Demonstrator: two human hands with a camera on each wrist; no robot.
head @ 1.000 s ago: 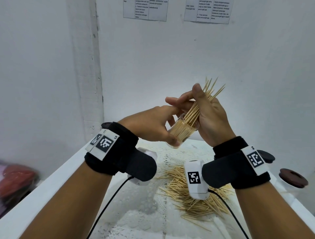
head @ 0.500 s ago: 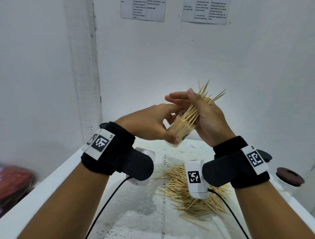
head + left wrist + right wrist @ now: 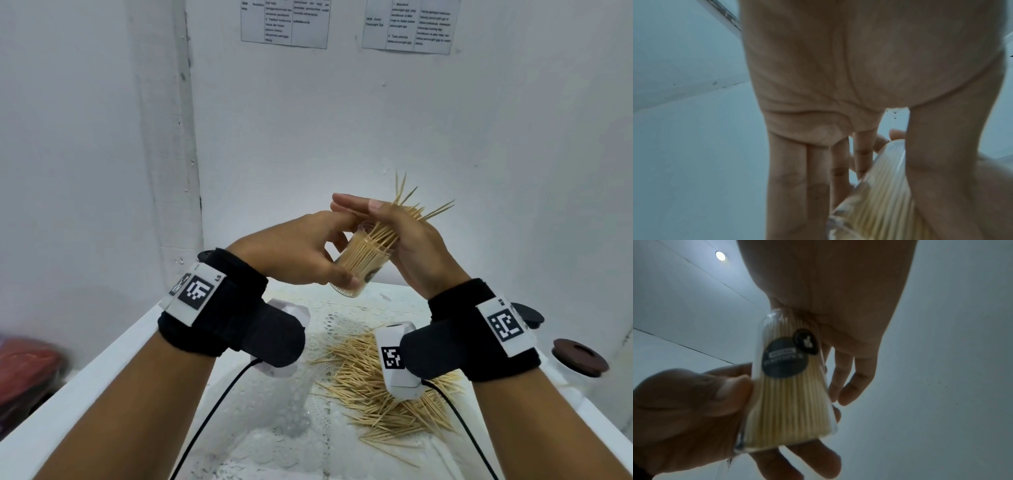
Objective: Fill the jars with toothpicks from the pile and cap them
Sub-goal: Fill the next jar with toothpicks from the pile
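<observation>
Toothpicks (image 3: 368, 251) pack a clear jar (image 3: 359, 263) that is held up in the air above the worktop (image 3: 102, 370), tilted so its mouth leans toward the right. A loose bundle (image 3: 411, 212) sticks out of the mouth and fans upward past the rim. The left hand (image 3: 298, 253) grips the jar low on its body, thumb pressed on the near side and fingers (image 3: 818, 170) curled round the far side; in the left wrist view those fingers lie close together against the glass. The right hand (image 3: 404, 246) sits at the jar's mouth with its palm against the protruding bundle; its fingers (image 3: 349, 202) are stretched out nearly straight and held together, laid over the sticks. Whether the thumb actually pinches the bundle is hard to tell from here. In the right wrist view the jar (image 3: 793, 386) shows a dark round label (image 3: 785, 360) on its side, with a smaller round sticker (image 3: 805, 341) just above it.

Below, a pile of toothpicks (image 3: 373, 387) lies scattered on a white lace cloth (image 3: 335, 318) covering the worktop. At the far right edge a dark brown cap (image 3: 580, 356) sits on another jar. Both wrists carry black straps with square coded markers (image 3: 197, 291), and black cables (image 3: 212, 411) run back from them. Two printed sheets (image 3: 284, 22) hang on the white wall behind
</observation>
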